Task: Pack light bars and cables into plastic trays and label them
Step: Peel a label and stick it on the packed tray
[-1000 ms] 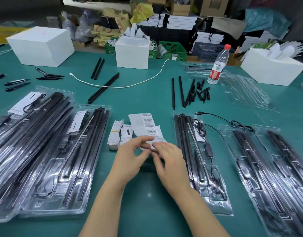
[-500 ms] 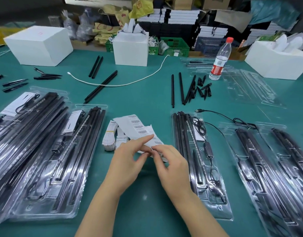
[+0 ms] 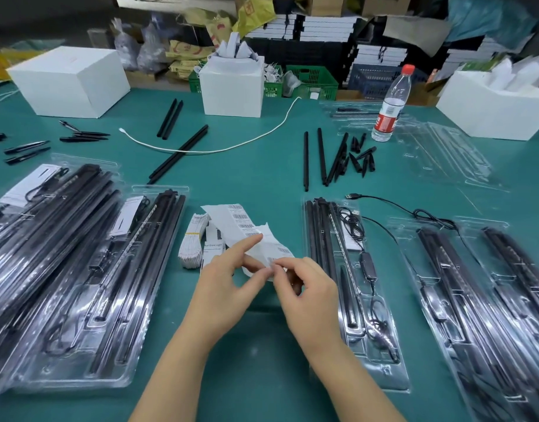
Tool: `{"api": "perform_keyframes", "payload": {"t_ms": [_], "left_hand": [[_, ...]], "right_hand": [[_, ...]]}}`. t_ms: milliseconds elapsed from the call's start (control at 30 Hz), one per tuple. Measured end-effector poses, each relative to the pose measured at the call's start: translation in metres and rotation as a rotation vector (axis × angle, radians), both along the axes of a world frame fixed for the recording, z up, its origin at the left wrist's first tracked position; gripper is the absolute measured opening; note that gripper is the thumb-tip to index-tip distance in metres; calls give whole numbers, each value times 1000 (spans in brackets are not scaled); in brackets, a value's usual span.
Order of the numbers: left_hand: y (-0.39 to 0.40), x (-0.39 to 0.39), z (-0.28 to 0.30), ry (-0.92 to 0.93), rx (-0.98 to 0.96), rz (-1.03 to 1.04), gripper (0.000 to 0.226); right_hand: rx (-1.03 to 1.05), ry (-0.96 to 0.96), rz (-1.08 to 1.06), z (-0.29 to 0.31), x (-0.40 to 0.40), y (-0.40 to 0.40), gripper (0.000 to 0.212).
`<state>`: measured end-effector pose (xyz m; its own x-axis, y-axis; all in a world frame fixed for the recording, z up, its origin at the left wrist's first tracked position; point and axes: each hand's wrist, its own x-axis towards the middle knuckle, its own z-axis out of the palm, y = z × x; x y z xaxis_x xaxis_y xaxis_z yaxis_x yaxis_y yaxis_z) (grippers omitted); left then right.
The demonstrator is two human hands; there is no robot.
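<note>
At the left of the frame lie packed trays (image 3: 88,287), bars and cables already in. Centre, my left hand (image 3: 222,287) pinches the label strip (image 3: 247,229) between thumb and a lower finger, forefinger pointing out along the paper, while my right hand (image 3: 304,290) pinches its near edge — I judge I'm peeling off one barcode sticker. Next it wants pressing flat onto a tray, likely the filled one (image 3: 353,287) just right of my hands. A card beside the strip reads "Grow Light", partly hidden; the barcodes are too small to read. Upper right, a bottle (image 3: 390,108) — its red label is illegible.
</note>
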<state>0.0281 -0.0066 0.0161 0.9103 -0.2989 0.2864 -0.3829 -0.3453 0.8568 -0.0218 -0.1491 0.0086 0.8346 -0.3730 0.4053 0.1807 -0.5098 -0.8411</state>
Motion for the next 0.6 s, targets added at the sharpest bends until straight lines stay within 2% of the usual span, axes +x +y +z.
{"api": "perform_keyframes", "payload": {"t_ms": [233, 433, 600], "left_hand": [[2, 4, -2, -4, 32, 20, 56], [9, 10, -5, 25, 1, 107, 61], [13, 13, -6, 59, -5, 214, 52]], "right_hand": [[304, 135, 65, 7, -2, -6, 17], [872, 137, 147, 16, 3, -10, 15], [1223, 101, 235, 20, 7, -17, 14]]}}
